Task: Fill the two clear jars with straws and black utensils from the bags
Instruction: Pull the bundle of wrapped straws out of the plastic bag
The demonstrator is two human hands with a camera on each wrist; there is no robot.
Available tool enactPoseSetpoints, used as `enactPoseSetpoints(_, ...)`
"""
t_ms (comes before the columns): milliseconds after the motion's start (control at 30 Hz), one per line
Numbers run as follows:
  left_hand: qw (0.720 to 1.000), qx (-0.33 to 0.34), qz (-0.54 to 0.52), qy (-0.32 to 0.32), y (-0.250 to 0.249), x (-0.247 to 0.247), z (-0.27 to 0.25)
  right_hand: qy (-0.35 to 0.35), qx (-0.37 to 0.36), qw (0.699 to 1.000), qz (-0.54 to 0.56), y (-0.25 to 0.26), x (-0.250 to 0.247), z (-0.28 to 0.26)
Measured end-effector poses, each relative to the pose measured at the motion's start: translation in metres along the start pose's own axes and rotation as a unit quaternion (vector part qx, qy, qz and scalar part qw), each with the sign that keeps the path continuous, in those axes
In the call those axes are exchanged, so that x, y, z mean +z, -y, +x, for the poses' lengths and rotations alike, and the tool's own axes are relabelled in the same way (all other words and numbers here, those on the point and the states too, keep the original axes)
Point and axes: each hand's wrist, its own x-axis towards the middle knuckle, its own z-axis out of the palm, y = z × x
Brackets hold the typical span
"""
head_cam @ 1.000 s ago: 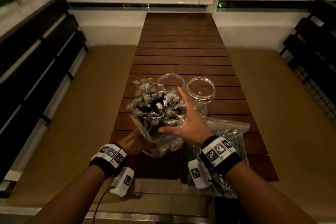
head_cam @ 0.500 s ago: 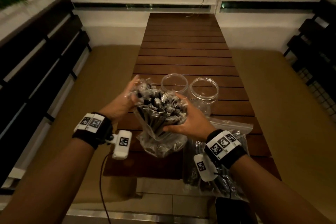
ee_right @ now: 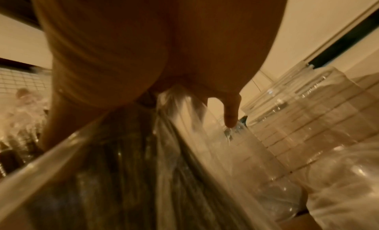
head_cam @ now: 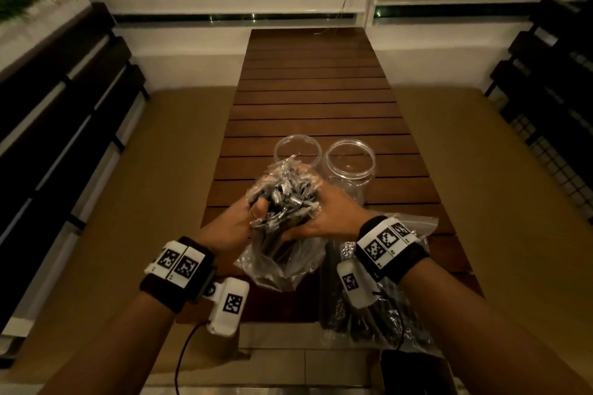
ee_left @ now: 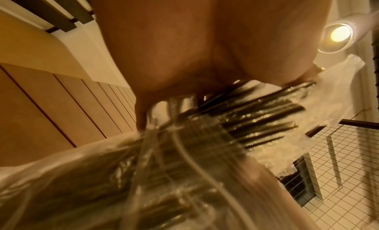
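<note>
Both hands hold up a clear plastic bag (head_cam: 282, 261) stuffed with a bundle of wrapped black straws (head_cam: 287, 199) above the near part of the wooden table (head_cam: 314, 96). My left hand (head_cam: 239, 221) grips the bundle from the left, thumb over its top. On the right side my right hand (head_cam: 324, 212) wraps around it. In the left wrist view the straws (ee_left: 252, 120) fan out under the palm. Two clear jars stand just behind: the left jar (head_cam: 298, 147) partly hidden by the bundle, and the right jar (head_cam: 349, 160), also seen as ribbed clear jar (ee_right: 307, 113).
A second clear zip bag (head_cam: 385, 308) with dark contents lies on the table's near right corner, under my right wrist. Cushioned benches (head_cam: 154, 176) with dark slatted backs (head_cam: 57, 99) flank the table on both sides. A white wall closes the far end.
My left hand came up from under the bag to the bundle's left side and now grips its top. The right hand closed round the right side, squeezing the bundle narrower.
</note>
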Motion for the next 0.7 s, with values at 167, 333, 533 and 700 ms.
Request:
enactPoseSetpoints(167, 0.999, -0.031, -0.026, 0.012, 0.017, -0.008, -0.004, -0.020, 0.011, 0.998, 0.059, -0.007, 0.005, -0.001)
enactPoseSetpoints(333, 0.992, -0.071, 0.003, 0.103, 0.015, -0.018, -0.013, -0.027, 0.025, 0.997, 0.064, -0.011, -0.003, -0.004)
enactPoseSetpoints(533, 0.973, -0.078, 0.142, 0.166, 0.014, -0.017, -0.009, -0.036, 0.042, 0.996, 0.075, -0.012, -0.002, -0.004)
enactPoseSetpoints(700, 0.974, -0.036, 0.205, 0.092, 0.011, -0.021, -0.019, -0.043, 0.060, 0.994, 0.085, -0.012, -0.003, -0.006)
